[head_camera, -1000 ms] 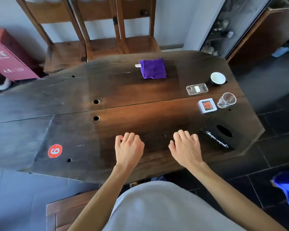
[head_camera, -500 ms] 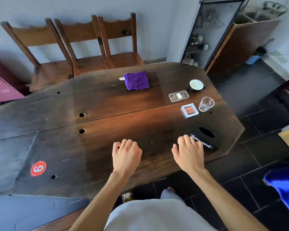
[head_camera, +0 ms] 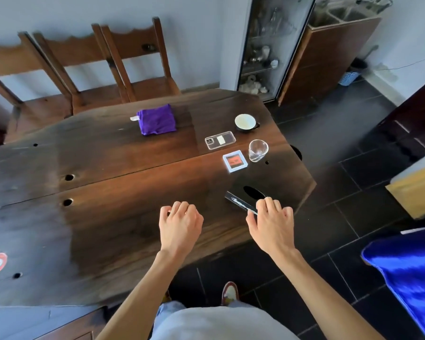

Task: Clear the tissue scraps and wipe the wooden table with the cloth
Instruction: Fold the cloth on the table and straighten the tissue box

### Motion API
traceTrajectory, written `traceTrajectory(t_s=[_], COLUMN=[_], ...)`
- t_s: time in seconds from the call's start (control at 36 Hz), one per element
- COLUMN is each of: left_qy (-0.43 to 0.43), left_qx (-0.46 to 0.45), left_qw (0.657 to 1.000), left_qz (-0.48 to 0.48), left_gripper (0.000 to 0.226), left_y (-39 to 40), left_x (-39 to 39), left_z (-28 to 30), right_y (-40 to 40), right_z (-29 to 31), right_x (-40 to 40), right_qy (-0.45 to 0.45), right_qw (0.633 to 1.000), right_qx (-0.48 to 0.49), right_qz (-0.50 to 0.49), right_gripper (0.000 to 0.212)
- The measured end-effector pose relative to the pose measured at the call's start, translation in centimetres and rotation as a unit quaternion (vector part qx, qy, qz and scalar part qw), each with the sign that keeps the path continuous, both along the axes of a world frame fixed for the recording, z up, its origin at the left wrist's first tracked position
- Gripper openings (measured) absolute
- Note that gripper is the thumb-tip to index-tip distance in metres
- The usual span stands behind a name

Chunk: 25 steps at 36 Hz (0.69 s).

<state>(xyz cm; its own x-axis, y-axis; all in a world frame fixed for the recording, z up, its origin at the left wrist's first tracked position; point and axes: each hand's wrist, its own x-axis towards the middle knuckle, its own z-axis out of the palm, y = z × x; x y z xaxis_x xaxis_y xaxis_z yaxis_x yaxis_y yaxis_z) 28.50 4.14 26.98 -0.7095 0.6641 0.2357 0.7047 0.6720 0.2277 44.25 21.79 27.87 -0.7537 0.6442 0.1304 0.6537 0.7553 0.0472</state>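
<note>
Cloth [head_camera: 157, 119] lies folded near the table's [head_camera: 108, 229] far edge, untouched; left hand [head_camera: 179, 227] and right hand [head_camera: 272, 225] hover at the near edge, grips loosely curled and empty, probably poised to start; no scraps visible.

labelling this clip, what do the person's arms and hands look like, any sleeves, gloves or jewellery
Both forearms are bare up to the frame edge, with no sleeves in view. The left hand and right hand wear no gloves, and no rings, watch or bracelet show. A light grey garment covers the torso below.
</note>
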Motion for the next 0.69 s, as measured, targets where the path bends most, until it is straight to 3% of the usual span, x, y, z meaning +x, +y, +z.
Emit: traceTrajectory(t_s=[0.31,0.69], left_qy=[-0.006,-0.044], left_qx=[-0.011,-0.087], left_qw=[1.000,0.991], left_qz=[-0.026,-0.093], left_gripper=[0.026,0.020], left_y=[7.3,15.0], left_x=[3.1,-2.7], left_z=[-0.8,-5.5], right_y=[6.4,10.9], right_z=[-0.6,-4.0], right_x=[5.4,2.3], right_qy=[-0.005,-0.027], right_qw=[0.999,0.989], right_qx=[0.006,-0.029], right_qz=[-0.039,-0.145], right_gripper=[0.039,0.041])
